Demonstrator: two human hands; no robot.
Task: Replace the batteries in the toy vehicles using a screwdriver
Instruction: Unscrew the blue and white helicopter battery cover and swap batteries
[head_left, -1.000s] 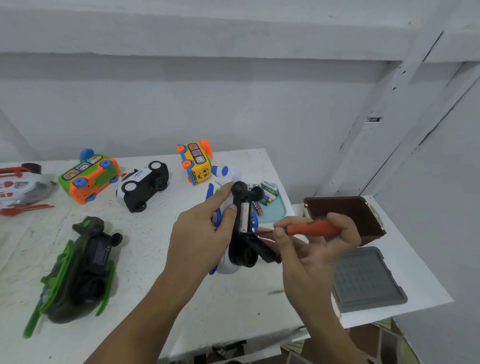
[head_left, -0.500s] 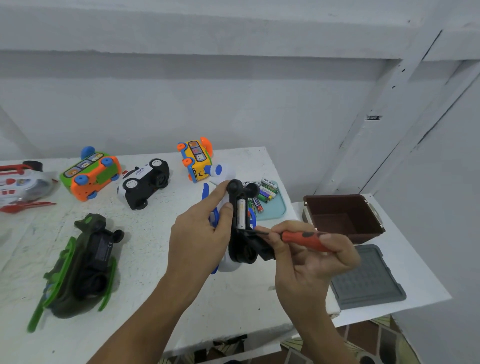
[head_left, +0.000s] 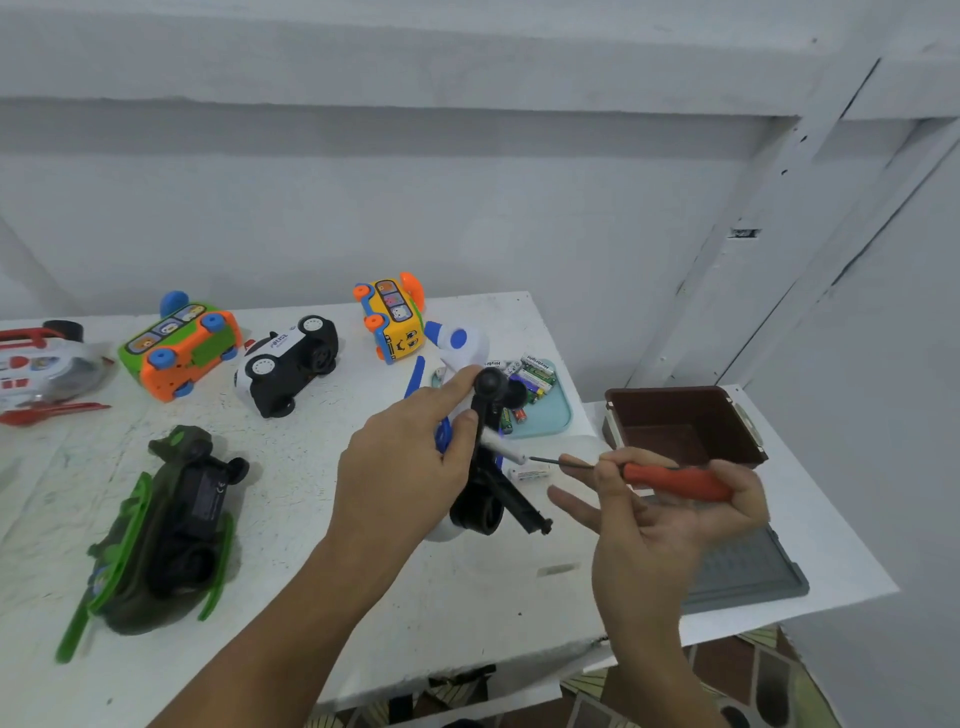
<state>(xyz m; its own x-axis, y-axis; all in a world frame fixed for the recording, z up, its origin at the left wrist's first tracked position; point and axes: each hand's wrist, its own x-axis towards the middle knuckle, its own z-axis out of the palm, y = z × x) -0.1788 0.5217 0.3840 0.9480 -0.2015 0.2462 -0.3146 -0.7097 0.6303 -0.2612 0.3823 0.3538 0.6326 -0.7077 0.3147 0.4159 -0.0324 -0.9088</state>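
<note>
While left hand (head_left: 400, 478) grips half-hidden toy (head_left: 485, 512) | right hand (head_left: 649, 535) blurred, holding screwdriver (head_left: 675, 480)

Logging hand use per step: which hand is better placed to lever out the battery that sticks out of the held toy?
Probably the right hand: its screwdriver tip is at the battery, while the left hand grips the toy and steadies it.

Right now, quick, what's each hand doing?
Left hand: grips the white-and-blue plastic toy vehicle.
Right hand: holds the orange-handled metal screwdriver.
</note>
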